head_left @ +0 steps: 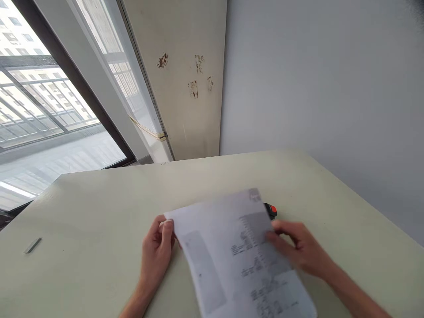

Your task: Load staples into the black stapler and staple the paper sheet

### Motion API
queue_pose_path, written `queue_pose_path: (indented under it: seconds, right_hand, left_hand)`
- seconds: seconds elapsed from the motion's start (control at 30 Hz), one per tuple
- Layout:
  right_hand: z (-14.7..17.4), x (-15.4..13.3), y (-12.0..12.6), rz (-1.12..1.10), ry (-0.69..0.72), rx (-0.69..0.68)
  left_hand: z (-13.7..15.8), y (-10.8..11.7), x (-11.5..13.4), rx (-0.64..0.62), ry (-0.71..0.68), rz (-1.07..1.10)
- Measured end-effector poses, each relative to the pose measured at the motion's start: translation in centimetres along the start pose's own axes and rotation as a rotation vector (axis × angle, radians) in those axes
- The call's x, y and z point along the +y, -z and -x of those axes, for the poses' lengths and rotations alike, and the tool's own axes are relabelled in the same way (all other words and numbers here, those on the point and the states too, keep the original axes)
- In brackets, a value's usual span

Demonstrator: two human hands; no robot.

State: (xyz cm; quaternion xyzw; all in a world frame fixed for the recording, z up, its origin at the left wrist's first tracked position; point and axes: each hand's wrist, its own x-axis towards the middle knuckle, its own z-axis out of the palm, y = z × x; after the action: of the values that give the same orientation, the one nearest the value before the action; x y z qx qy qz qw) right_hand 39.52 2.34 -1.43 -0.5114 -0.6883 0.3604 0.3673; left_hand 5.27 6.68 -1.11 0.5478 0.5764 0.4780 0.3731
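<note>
I am gripping the upper left corner of a printed paper with my left hand, the thumb lying on top and the other fingers curling beneath. My right hand is reaching across the paper's right edge, thumb and forefinger touching it; motion is blurring the fingertips, so I cannot tell whether they are closing on the sheet or only resting there. The paper is slanting between my two hands over the near middle of the pale worktop, its left edge bowing and its lower end running out of my view. I am seeing dark lines of print down its right half and a grey block at its left, but blur is keeping me from reading any of it.

Just beyond the right edge, near my right hand, a black and red object is peeking out, partly hiding behind the paper. A small grey bar is lying well apart from both hands, at the far left. Past the worktop, a beige panel is showing brown, flaking patches beside a plain grey wall, and a yellowish cord is stretching to the panel's left edge. Further left, daylight is coming through a window, with a railing standing outside.
</note>
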Motion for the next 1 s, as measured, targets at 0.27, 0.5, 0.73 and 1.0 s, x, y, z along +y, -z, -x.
queue_pose_path:
  seconds: [0.27, 0.5, 0.73, 1.0]
  right_hand:
    - [-0.1, 5.9, 11.9, 0.233, -0.545, 0.423]
    - [1.6, 11.4, 11.8, 0.754, -0.39, 0.525]
    - [1.4, 12.6, 7.8, 0.852, -0.347, 0.225]
    - [0.5, 6.2, 7.4, 0.533, -0.255, 0.344]
  left_hand:
    - [-0.2, -0.5, -0.1, -0.241, -0.031, -0.024]
    - [-0.3, -0.6, 0.1, -0.297, -0.018, -0.089]
    - [-0.4, -0.6, 0.0, -0.312, -0.013, -0.158]
    - [-0.4, -0.5, 0.1, -0.325, -0.042, -0.243]
